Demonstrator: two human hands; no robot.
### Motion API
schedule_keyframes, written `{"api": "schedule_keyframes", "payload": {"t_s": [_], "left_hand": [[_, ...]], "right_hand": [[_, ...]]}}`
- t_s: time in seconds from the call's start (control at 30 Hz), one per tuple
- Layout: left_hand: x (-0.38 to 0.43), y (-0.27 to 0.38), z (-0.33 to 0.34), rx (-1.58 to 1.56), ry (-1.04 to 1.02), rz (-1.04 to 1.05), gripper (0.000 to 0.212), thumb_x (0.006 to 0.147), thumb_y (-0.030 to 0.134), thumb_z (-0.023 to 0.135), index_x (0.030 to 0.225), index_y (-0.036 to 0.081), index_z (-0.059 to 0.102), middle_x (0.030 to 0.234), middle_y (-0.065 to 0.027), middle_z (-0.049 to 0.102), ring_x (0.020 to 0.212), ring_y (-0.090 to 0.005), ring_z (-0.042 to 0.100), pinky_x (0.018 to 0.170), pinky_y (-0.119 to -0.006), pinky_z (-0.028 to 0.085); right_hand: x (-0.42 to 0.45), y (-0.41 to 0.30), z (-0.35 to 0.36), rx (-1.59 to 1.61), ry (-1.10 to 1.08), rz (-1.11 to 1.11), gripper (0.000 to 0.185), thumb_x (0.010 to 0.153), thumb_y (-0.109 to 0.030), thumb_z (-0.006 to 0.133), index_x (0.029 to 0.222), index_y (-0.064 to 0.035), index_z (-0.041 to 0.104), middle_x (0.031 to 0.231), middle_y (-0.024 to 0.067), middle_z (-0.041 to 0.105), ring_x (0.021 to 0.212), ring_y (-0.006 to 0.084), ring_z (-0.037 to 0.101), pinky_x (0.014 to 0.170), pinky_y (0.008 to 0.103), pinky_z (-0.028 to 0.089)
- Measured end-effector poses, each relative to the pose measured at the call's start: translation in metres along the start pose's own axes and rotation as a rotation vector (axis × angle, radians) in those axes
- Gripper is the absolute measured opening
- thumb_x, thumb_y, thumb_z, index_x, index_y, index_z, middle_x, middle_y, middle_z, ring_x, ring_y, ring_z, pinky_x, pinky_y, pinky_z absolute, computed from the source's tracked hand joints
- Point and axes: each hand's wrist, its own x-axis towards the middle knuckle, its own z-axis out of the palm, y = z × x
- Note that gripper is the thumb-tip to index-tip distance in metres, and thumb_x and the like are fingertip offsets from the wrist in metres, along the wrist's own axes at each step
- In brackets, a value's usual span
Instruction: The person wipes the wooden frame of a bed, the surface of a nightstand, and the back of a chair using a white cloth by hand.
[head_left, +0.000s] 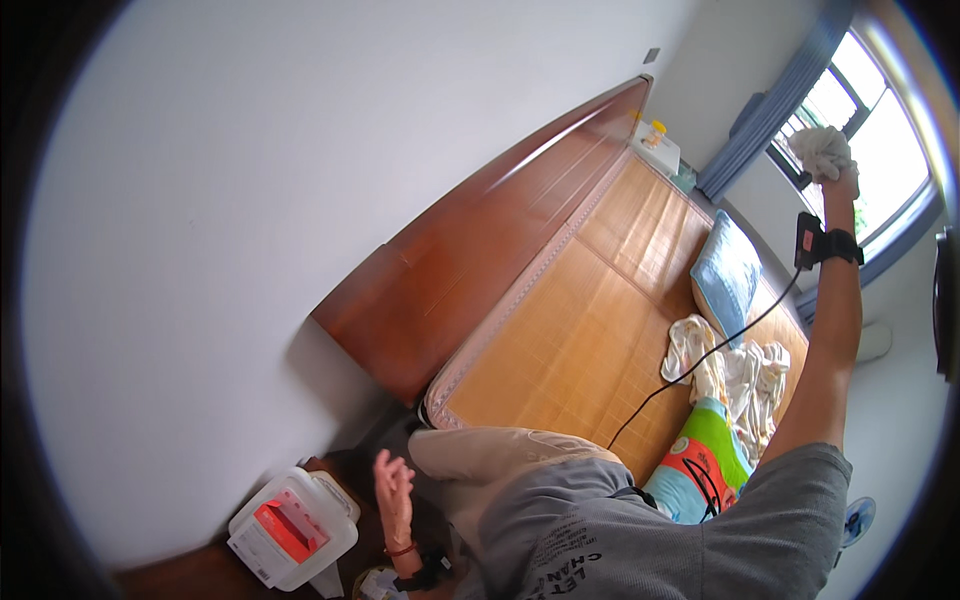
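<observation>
A crumpled pale cloth (819, 152) is in my right hand (846, 180), raised at the end of my outstretched arm, with the window behind it. A black device is strapped to that wrist, and a cable hangs from it. My left hand (394, 491) is low, beside my beige trousers, its fingers partly bent and apart, holding nothing. It wears a red bracelet and a black strap at the wrist. The lidded translucent plastic box (341, 517) stands to the left of this hand, not touching it, with a red and white packet (289, 534) on it.
A bed with a woven mat (555, 337) and brown wooden headboard (480, 240) lies before me. On it are a blue pillow (726, 270), crumpled white cloths (754, 382) and a colourful printed fabric item (694, 457). Beyond stands a white bedside table (660, 156) with a yellow-lidded jar (655, 135).
</observation>
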Motion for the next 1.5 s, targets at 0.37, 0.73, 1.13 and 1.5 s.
{"api": "schedule_keyframes", "payload": {"t_s": [0.37,0.73,1.13,1.5], "left_hand": [[0.131,0.077,0.025,-0.125,0.435,0.693,0.060,0.089,0.046,0.040,0.124,-0.002,0.030,0.124,-0.0196,0.041,0.113,-0.0281,0.043,0.098,-0.041,0.032],[0.163,0.104,0.090,-0.053,0.791,0.604,0.077,0.089,0.053,0.038,0.130,-0.011,0.027,0.136,-0.0188,0.031,0.120,-0.0265,0.036,0.103,-0.034,0.027],[0.172,0.117,0.103,-0.046,1.078,0.640,0.085,0.085,0.062,0.033,0.124,-0.013,0.035,0.128,-0.0212,0.040,0.111,-0.0317,0.046,0.095,-0.037,0.041],[0.177,0.122,0.137,-0.006,1.186,0.638,0.091,0.082,0.068,0.031,0.131,-0.009,0.027,0.136,-0.0198,0.031,0.120,-0.0326,0.036,0.102,-0.038,0.032]], "right_hand": [[-0.038,0.144,0.040,0.615,0.277,0.535,0.036,0.088,-0.037,0.044,0.102,-0.0052,0.054,0.090,0.0097,0.059,0.072,0.0213,0.059,0.054,0.0294,0.051],[-0.165,0.207,0.240,0.760,-0.120,0.567,0.033,0.076,-0.027,0.071,0.096,-0.0033,0.059,0.080,0.0044,0.060,0.067,0.0139,0.058,0.058,0.0274,0.050],[-0.432,0.046,0.425,0.481,-0.172,-0.246,0.049,0.064,-0.018,0.071,0.109,-0.0087,0.052,0.125,0.0110,0.039,0.113,0.0436,0.035,0.094,0.0550,0.032],[-0.375,0.162,0.499,0.349,0.005,-0.213,0.047,0.067,-0.016,0.067,0.113,-0.0154,0.056,0.126,0.0134,0.039,0.116,0.0448,0.033,0.093,0.0529,0.034]]}}
